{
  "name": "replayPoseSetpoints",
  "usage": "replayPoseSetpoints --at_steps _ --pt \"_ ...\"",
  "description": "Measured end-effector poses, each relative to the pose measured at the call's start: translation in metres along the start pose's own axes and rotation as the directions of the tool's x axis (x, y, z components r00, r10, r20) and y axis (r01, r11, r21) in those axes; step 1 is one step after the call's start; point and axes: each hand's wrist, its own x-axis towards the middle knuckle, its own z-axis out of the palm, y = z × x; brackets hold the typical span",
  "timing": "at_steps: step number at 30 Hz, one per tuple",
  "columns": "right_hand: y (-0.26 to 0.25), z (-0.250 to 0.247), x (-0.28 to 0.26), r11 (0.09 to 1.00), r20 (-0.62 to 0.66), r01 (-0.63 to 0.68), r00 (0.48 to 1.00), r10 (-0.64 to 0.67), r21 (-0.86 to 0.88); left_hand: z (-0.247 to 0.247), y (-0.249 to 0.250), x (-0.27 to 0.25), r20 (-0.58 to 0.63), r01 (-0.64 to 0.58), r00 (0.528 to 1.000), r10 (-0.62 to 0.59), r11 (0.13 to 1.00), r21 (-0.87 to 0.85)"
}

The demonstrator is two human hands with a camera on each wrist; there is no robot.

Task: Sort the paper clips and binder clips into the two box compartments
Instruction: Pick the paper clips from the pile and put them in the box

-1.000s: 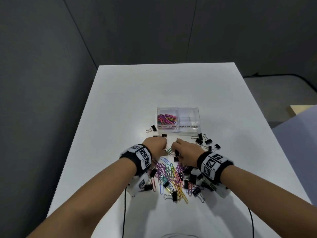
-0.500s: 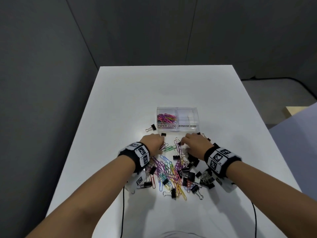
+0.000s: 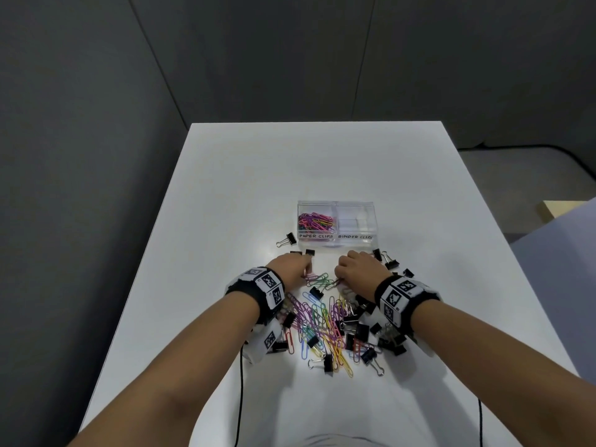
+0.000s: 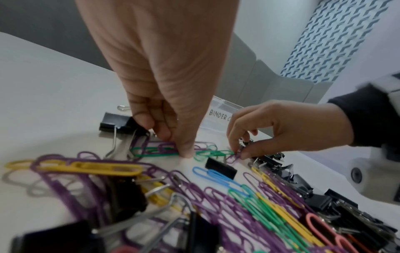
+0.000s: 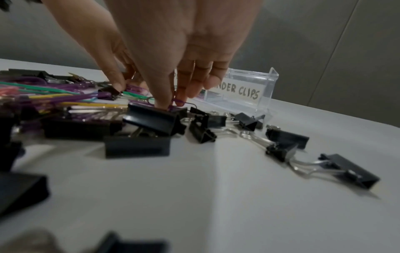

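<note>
right hand point(image 3: 361, 269) shifted boxward, wrist views reveal pinches

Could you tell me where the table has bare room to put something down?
The table is bare beyond the clear box, and along its left and right edges. It is crowded in front of the box: paper clips and binder clips lie mixed under the left hand and right hand.
</note>
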Motion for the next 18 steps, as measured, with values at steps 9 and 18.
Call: replayPoseSetpoints --at_steps 9,18 --pt "-0.001 0.004 -0.006 1.0 0.098 0.021 0.995 -0.023 0.023 -0.006 0.006 0.002 0.053 -0.01 0.999 0.008 1.0 0.026" --pt "0.003 -0.005 -0.007 0.973 0.069 -0.077 0.996 0.064 0.215 -0.01 0.006 0.001 0.057 -0.002 0.998 0.002 1.0 -0.001"
